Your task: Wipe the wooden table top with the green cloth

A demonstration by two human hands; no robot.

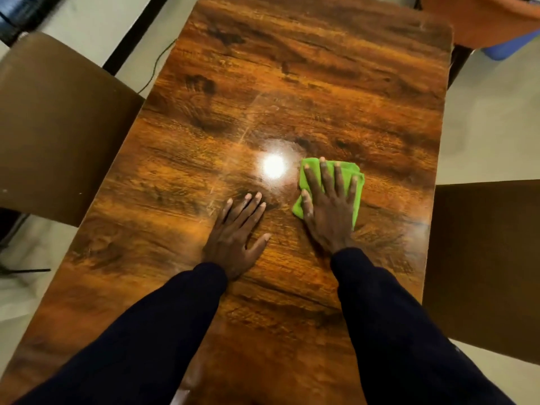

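A glossy wooden table top fills the middle of the head view, with a bright lamp glare near its centre. The green cloth lies folded on the wood just right of the glare. My right hand presses flat on the cloth with straight, spread fingers, hiding most of it. My left hand rests flat on the bare wood to the left of the cloth, fingers straight, holding nothing. Both arms wear dark sleeves.
A brown chair stands against the table's left edge and another brown chair against its right edge. An orange seat shows at the far right corner. A thin cable runs over the pale floor at the far left.
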